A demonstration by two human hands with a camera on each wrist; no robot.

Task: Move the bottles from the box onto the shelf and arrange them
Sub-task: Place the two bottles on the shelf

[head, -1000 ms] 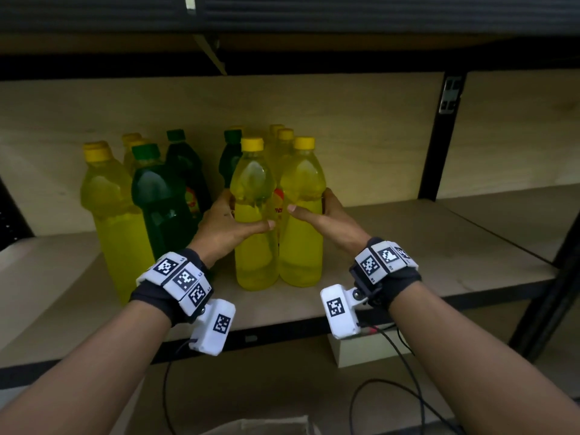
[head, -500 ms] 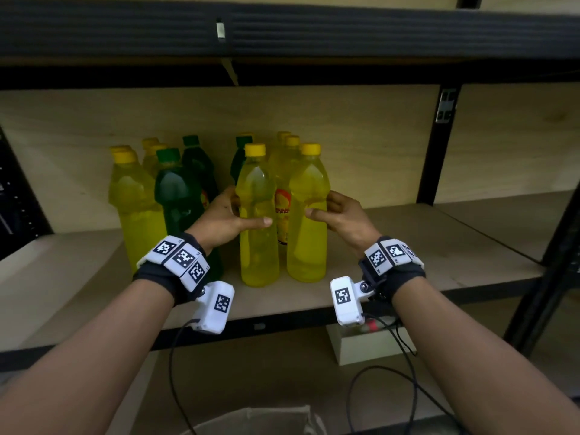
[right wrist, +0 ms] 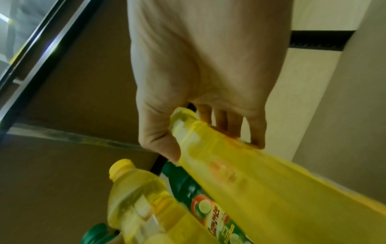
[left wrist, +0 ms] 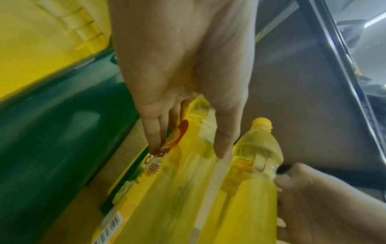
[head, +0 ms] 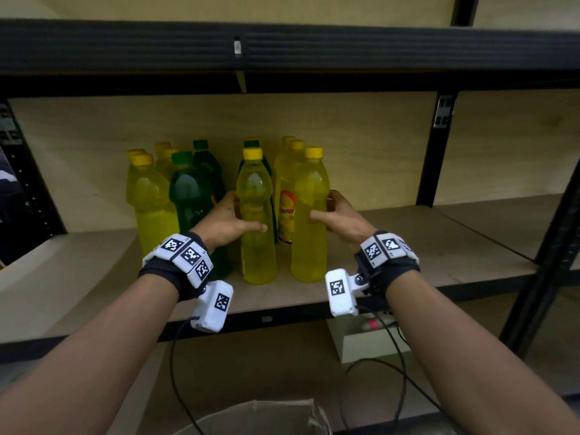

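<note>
Left hand (head: 226, 221) – fingers wrapped round a clear yellow plastic bottle with yellow cap (head: 255, 215) | right hand (head: 342, 218) – gripping its twin yellow bottle (head: 310, 215) | both upright on the wooden shelf board (head: 423, 246), front row, before green and yellow bottles.

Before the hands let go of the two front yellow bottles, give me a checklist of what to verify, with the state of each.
1. Left hand grips the left front yellow bottle: ok.
2. Right hand grips the right front yellow bottle: ok.
3. Both front bottles upright with bases on the shelf board: ok in the head view.
4. Both set back from the shelf's front edge: ok.
5. Gap between the two front bottles, labelled bottle showing through it: ok.
6. Contact between the left front bottle and the green bottle beside it: cannot tell, the hand hides it.
</note>
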